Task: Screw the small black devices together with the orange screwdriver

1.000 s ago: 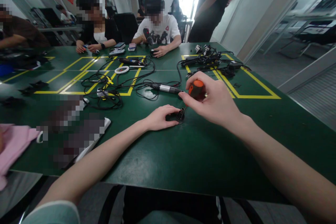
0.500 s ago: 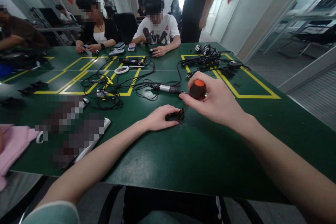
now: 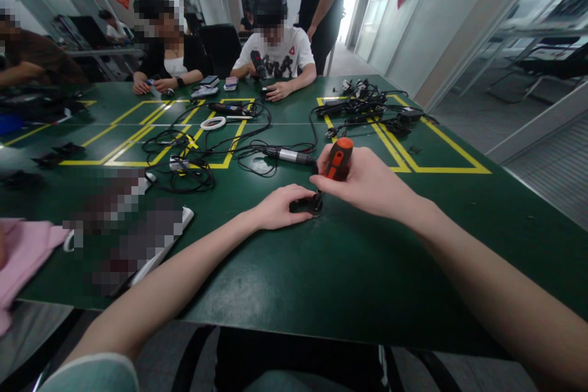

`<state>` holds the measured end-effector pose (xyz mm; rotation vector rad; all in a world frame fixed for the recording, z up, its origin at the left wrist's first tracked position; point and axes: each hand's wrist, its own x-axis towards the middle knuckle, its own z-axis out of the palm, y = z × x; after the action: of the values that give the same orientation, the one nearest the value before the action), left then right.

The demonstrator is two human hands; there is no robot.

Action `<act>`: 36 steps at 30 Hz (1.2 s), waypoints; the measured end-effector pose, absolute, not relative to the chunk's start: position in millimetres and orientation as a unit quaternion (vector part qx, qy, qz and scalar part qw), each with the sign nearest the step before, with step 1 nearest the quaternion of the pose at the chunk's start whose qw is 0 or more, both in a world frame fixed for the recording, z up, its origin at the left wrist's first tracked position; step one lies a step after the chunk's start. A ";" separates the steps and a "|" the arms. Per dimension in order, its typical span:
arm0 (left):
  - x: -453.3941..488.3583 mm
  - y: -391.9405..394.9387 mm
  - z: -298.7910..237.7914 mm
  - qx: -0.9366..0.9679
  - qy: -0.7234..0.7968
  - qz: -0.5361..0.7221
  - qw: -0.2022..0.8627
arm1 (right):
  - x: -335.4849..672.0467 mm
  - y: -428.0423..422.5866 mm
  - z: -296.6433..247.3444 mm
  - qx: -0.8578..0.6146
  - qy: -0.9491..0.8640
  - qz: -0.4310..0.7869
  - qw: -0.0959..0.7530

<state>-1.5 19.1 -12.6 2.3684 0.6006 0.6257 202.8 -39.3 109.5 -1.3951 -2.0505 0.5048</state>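
Note:
Between its thumb and fingers, my left hand (image 3: 282, 207) grips a small black part (image 3: 313, 204) on the green table top. What kind of part it is, I cannot make out. My right hand (image 3: 370, 180) is closed round the orange and black handle of a screwdriver (image 3: 339, 159). The tool leans with its handle up and to the right, and its tip reaches down to the black part. Just beyond the hands lies a silver and black pen-shaped electric tool (image 3: 291, 156) with a cable.
Black cables (image 3: 202, 177) lie tangled to the left, and a heap of cords and plugs (image 3: 362, 101) at the far right. Two blurred, phone-like slabs (image 3: 147, 245) rest near my left forearm. Across the green table (image 3: 367, 294) sit people (image 3: 275, 52); another stands behind.
My right hand has shifted slightly left and the screwdriver has tilted, its handle standing more upright with its tip at the black part. My left hand stays put. The standing person moved left.

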 end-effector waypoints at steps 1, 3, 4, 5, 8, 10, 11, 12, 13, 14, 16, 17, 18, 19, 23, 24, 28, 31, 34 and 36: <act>-1.4 19.2 -12.6 0.895 0.230 0.234 0.304 | 203.2 -38.4 108.5 -0.517 -0.773 0.201 0.308; -1.3 19.3 -12.8 0.894 0.238 0.230 0.301 | 204.3 -36.4 106.3 -0.505 -0.772 0.229 0.309; -1.3 19.3 -13.0 0.894 0.241 0.230 0.301 | 204.9 -35.4 105.4 -0.501 -0.774 0.243 0.303; -1.4 19.2 -13.3 0.893 0.243 0.231 0.300 | 205.4 -34.7 104.7 -0.496 -0.776 0.256 0.292; -1.5 19.2 -13.8 0.892 0.244 0.232 0.301 | 206.5 -33.6 104.5 -0.482 -0.782 0.284 0.274; -1.3 19.3 -14.0 0.891 0.246 0.232 0.301 | 207.0 -33.9 105.6 -0.479 -0.781 0.293 0.273; -1.2 19.3 -14.0 0.891 0.246 0.233 0.302 | 207.2 -34.2 106.2 -0.480 -0.780 0.296 0.272; -1.0 19.3 -13.9 0.891 0.245 0.234 0.302 | 207.4 -34.5 106.5 -0.481 -0.779 0.298 0.270; -0.9 19.4 -13.9 0.891 0.242 0.236 0.303 | 207.5 -34.7 106.6 -0.482 -0.778 0.300 0.269; -0.9 19.4 -13.8 0.891 0.240 0.237 0.303 | 207.5 -34.7 106.3 -0.481 -0.778 0.302 0.269; -0.9 19.4 -13.7 0.892 0.236 0.238 0.302 | 207.2 -34.5 105.1 -0.475 -0.778 0.315 0.263; -1.0 19.4 -13.6 0.893 0.236 0.238 0.301 | 206.9 -34.2 104.2 -0.472 -0.777 0.327 0.258; -1.2 19.5 -13.6 0.893 0.236 0.237 0.300 | 206.7 -33.7 103.2 -0.469 -0.775 0.340 0.253; -1.3 19.5 -13.6 0.894 0.236 0.236 0.299 | 206.5 -33.0 102.2 -0.466 -0.773 0.351 0.250; -1.2 19.4 -13.7 0.894 0.241 0.232 0.298 | 207.3 -29.5 98.9 -0.470 -0.774 0.342 0.250; -1.1 19.3 -13.7 0.893 0.243 0.232 0.299 | 208.0 -28.8 98.4 -0.476 -0.775 0.333 0.250; -0.7 19.0 -13.4 0.892 0.243 0.233 0.301 | 210.3 -28.2 98.0 -0.484 -0.772 0.326 0.250; -1.1 19.0 -13.2 0.893 0.241 0.233 0.302 | 210.5 -29.5 98.8 -0.476 -0.775 0.338 0.241; -1.5 19.0 -13.2 0.893 0.240 0.233 0.302 | 210.3 -29.5 100.0 -0.468 -0.776 0.353 0.232; -1.5 18.9 -13.1 0.893 0.240 0.234 0.301 | 210.3 -28.8 100.8 -0.460 -0.778 0.366 0.223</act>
<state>-1.5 18.9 -13.1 2.3685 0.6374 0.6209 210.3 -28.8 100.8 -1.2701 -2.1484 1.0094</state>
